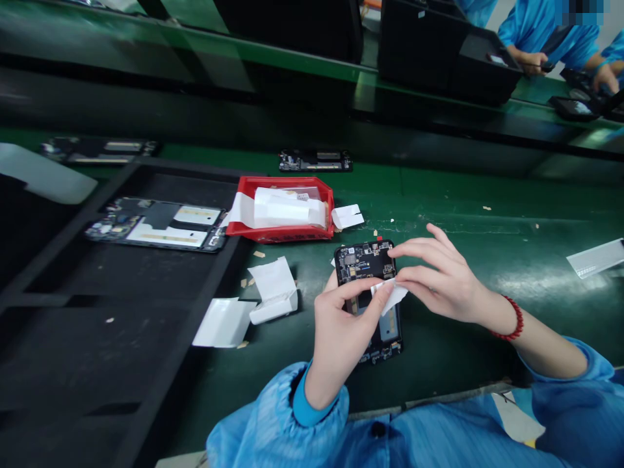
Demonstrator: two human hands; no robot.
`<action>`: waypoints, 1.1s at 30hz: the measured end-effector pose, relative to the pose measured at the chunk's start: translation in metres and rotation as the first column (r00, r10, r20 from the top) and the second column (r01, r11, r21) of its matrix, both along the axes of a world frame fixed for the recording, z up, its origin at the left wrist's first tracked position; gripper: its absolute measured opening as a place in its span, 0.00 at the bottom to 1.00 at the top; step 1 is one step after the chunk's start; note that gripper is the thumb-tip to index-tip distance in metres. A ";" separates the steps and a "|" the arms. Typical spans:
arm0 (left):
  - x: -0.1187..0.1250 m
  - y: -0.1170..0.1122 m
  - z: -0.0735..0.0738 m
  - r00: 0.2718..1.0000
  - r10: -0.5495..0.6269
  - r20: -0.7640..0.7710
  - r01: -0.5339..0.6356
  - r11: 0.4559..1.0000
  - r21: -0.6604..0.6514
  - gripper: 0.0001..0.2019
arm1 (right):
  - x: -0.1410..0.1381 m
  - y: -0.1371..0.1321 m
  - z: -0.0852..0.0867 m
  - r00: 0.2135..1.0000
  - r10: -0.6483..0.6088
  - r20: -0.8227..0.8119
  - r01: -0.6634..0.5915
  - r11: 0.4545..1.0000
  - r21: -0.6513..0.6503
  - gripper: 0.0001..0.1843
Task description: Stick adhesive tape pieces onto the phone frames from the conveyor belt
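Note:
An opened phone body (363, 265) with its circuit board exposed lies under both hands on the green bench. My left hand (344, 328) is closed, pinching a small piece of white backing paper (394, 299) between thumb and forefinger above the phone. At the upper edge of that paper, my right hand (446, 276) has its thumb and a finger pinched together, its other fingers raised over the phone's top corner. Whatever tiny piece may sit between the right fingertips is too small to make out. The phone's middle is partly hidden by the hands.
A red bin (280, 235) holds white paper strips. Paper scraps (275, 286) lie left of the phone. Another opened phone (166, 224) rests on a black tray (112, 351); a further phone board (316, 160) lies behind the bin. Across the divider, co-workers' hands (533, 63) handle parts.

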State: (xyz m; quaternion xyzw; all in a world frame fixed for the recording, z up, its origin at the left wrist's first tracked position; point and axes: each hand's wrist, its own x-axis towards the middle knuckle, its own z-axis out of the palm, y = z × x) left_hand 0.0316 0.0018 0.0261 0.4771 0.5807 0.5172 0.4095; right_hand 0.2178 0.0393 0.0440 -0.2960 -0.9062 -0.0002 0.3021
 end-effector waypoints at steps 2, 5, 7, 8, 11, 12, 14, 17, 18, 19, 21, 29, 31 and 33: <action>0.001 0.000 -0.002 1.000 0.012 0.006 -0.012 1.000 0.005 0.05 | -0.001 0.000 -0.002 0.999 0.023 0.046 -0.029 0.993 0.119 0.07; 0.002 0.000 -0.004 0.999 0.028 0.022 -0.028 1.000 0.013 0.07 | 0.000 -0.002 -0.003 0.995 0.056 0.085 -0.068 0.987 0.147 0.08; 0.002 0.001 -0.007 1.000 0.006 0.008 -0.006 1.000 -0.007 0.08 | 0.002 -0.005 0.002 0.996 0.072 0.058 -0.073 0.997 0.023 0.06; 0.001 0.001 -0.008 1.000 -0.017 -0.010 0.017 0.999 -0.027 0.08 | 0.004 -0.006 0.005 0.997 0.073 0.025 -0.071 0.995 -0.070 0.05; -0.001 0.004 -0.012 0.991 -0.115 -0.067 0.108 0.989 -0.102 0.12 | 0.007 -0.006 0.019 0.995 0.043 -0.087 -0.071 0.933 -0.352 0.04; -0.003 0.005 -0.013 0.988 -0.141 -0.065 0.133 0.984 -0.115 0.14 | 0.006 -0.004 0.023 0.994 0.034 -0.108 -0.076 0.908 -0.412 0.05; -0.006 0.005 -0.013 0.984 -0.175 -0.035 0.171 0.980 -0.100 0.16 | 0.002 0.002 0.030 0.994 0.027 -0.103 -0.074 0.871 -0.485 0.05; -0.011 0.003 -0.011 0.985 -0.173 -0.028 0.173 0.985 0.007 0.16 | -0.011 0.015 0.033 0.998 0.058 -0.037 -0.069 0.862 -0.502 0.06; -0.012 0.002 -0.011 0.986 -0.162 -0.041 0.164 0.986 0.039 0.16 | -0.017 0.019 0.032 0.997 0.073 -0.016 -0.071 0.872 -0.484 0.06; -0.013 0.000 -0.010 0.987 -0.151 -0.049 0.154 0.986 0.059 0.17 | -0.022 0.023 0.032 0.996 0.087 -0.001 -0.078 0.887 -0.456 0.06; -0.015 -0.002 -0.011 0.991 -0.132 -0.036 0.134 0.989 0.069 0.19 | -0.032 0.030 0.029 0.995 0.104 0.001 -0.096 0.920 -0.379 0.07; -0.021 -0.003 -0.016 0.956 -0.163 0.242 0.186 0.980 -0.075 0.23 | -0.049 0.037 0.020 0.969 0.105 -0.223 -0.163 0.953 -0.257 0.10; -0.022 -0.003 -0.014 0.947 -0.163 0.278 0.189 0.980 -0.068 0.23 | -0.050 0.037 0.019 0.952 0.080 -0.295 -0.165 0.947 -0.275 0.06; -0.023 -0.004 -0.010 0.934 -0.186 0.305 0.209 0.977 -0.045 0.23 | -0.050 0.035 0.018 0.911 -0.010 -0.412 -0.137 0.935 -0.326 0.07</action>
